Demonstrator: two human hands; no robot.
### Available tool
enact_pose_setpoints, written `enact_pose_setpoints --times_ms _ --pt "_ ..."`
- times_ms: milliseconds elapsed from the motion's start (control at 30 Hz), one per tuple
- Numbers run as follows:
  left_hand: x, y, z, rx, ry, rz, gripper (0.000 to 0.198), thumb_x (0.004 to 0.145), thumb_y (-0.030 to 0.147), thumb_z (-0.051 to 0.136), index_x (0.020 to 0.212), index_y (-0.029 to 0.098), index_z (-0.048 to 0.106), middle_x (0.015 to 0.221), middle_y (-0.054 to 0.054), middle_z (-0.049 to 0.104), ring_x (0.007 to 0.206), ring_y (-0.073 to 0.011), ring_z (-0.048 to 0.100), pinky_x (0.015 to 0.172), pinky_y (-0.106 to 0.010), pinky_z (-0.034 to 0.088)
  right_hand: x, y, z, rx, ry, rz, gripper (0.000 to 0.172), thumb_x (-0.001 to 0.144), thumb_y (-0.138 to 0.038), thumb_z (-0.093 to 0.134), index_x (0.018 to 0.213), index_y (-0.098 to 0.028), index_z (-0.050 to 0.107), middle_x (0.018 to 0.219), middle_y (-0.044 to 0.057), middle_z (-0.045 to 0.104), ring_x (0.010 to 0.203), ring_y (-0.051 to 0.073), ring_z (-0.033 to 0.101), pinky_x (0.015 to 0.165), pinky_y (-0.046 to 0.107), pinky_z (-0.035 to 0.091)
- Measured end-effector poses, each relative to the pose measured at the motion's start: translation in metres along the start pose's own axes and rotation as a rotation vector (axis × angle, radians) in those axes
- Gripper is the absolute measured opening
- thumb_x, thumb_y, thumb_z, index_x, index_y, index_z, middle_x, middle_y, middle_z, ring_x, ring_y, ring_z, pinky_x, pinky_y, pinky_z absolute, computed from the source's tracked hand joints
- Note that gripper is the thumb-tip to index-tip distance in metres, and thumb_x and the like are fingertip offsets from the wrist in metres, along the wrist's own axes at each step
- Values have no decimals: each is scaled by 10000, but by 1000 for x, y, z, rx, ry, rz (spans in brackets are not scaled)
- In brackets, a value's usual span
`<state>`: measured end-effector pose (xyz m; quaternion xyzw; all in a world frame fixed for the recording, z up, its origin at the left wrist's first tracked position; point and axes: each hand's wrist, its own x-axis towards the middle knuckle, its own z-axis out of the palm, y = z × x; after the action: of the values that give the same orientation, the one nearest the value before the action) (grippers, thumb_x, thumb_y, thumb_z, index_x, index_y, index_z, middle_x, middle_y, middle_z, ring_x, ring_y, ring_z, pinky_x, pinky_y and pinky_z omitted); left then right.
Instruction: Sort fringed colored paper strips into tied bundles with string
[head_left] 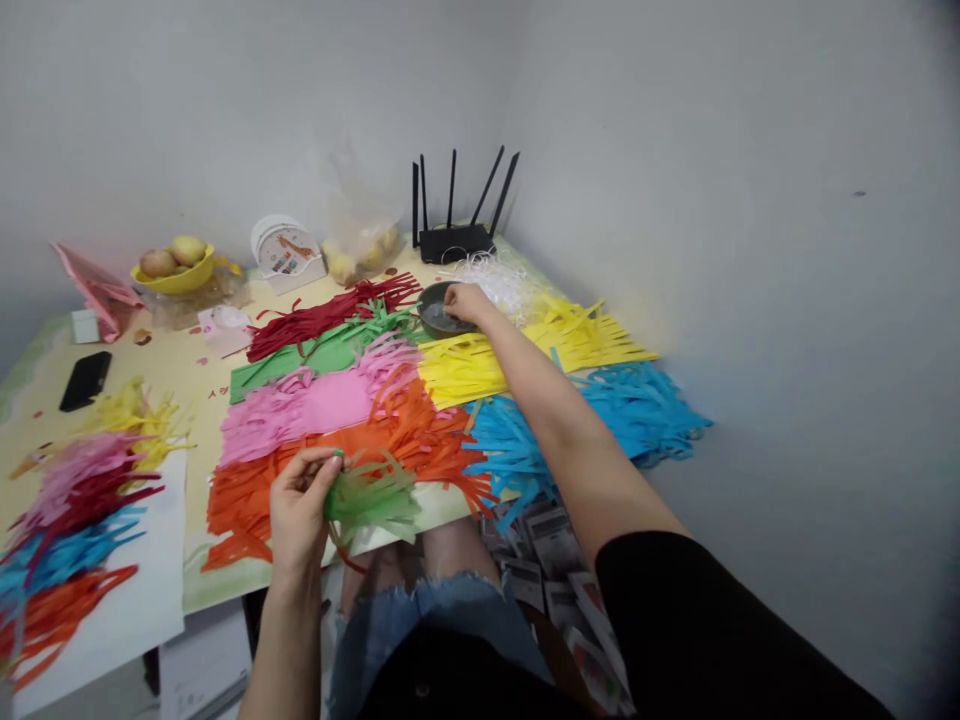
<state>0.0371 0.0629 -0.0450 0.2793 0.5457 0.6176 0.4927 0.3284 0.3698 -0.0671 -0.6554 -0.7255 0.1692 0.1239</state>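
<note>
Pinching the green tassel [373, 497] over the near edge of the counter [187, 385], our left hand [301, 505] clamping its top | our right hand [466, 302] in the dark bowl [430, 327], fingers' grip unclear | steady pinch should keep it tidy for us

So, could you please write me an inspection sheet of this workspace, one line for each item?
Surface: pale-yellow patterned table cover, partly hidden.
Work items: fringed bands in dark red, green, pink, orange, yellow and blue; white strands; dark bowl; mixed-colour fringed bunches on and beside a white sheet.
Clutter: black phone, yellow fruit bowl, plastic bag, giraffe-print holder, router with five antennas.
Hands: left hand pinches a green fringed tuft; right hand dips into the dark bowl, grip unclear.
Cables: nothing seen.
Surroundings: plain grey walls; printed packets below table level.
</note>
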Motion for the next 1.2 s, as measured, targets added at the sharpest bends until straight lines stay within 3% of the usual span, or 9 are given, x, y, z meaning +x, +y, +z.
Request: enact_pose_setpoints --times_ms 100,200,300,433,567,867,1000,1100,1200 --pt "6 3 0 46 -2 66 330 530 347 926 751 172 755 663 -23 743 610 -132 704 567 -172 545 -25 -10 -10 149 86 -67 210 884 -110 588 1075 -69 664 960 103 774 913 176 734 859 260 541" --pt "10 10 9 122 -25 191 258 614 328 887 779 171 766 693 -32 751 641 -129 704 602 -180 540 -72 -42 -9 403 100 -243 177 894 -202 599 1049 -126 640 859 35 776 791 127 733 780 218 550" --pt "8 18 24 172 -78 332 197 686 314 850 803 176 773 745 -40 760 696 -141 710 689 -223 556 -135 -82 2 983 -50 -512 249 820 -349 737 928 -152 628 721 18 742 655 140 708 668 247 569" --pt "-5 25 37 215 -127 475 157 751 313 813 827 182 771 809 -44 757 739 -151 697 735 -255 552 -203 -121 13 1308 -237 -572 348 793 -443 796 906 -163 623 755 33 755 667 141 720 670 260 593" --pt "-21 30 34 232 -168 527 140 787 309 792 841 182 766 807 -38 749 743 -152 694 747 -260 548 -230 -138 16 1400 -296 -603 361 790 -450 808 912 -163 626 749 18 742 681 130 721 671 244 597" --pt "-50 34 18 362 -126 630 111 812 284 764 859 183 762 825 -37 747 765 -165 689 747 -259 523 -264 -149 10 1338 -237 -615 329 796 -443 799 919 -176 651 755 7 715 694 124 710 649 236 584" --pt "-63 41 16 555 -76 789 59 844 243 714 853 193 744 818 -23 730 773 -158 669 766 -256 505 -275 -152 11 1297 -192 -599 329 803 -468 782 909 -188 646 747 3 709 699 130 705 652 242 585" --pt "-66 46 13 692 -122 894 56 855 204 686 847 202 741 820 -21 729 794 -156 661 785 -254 493 -280 -153 11 1252 -161 -612 336 812 -481 766 905 -186 635 743 4 709 698 127 701 665 240 578" --pt "-63 44 8 618 -157 818 53 846 226 706 868 198 745 835 -25 741 792 -155 675 779 -256 505 -283 -153 11 1229 -174 -606 344 823 -495 749 909 -186 622 719 -1 700 670 121 687 643 233 558"
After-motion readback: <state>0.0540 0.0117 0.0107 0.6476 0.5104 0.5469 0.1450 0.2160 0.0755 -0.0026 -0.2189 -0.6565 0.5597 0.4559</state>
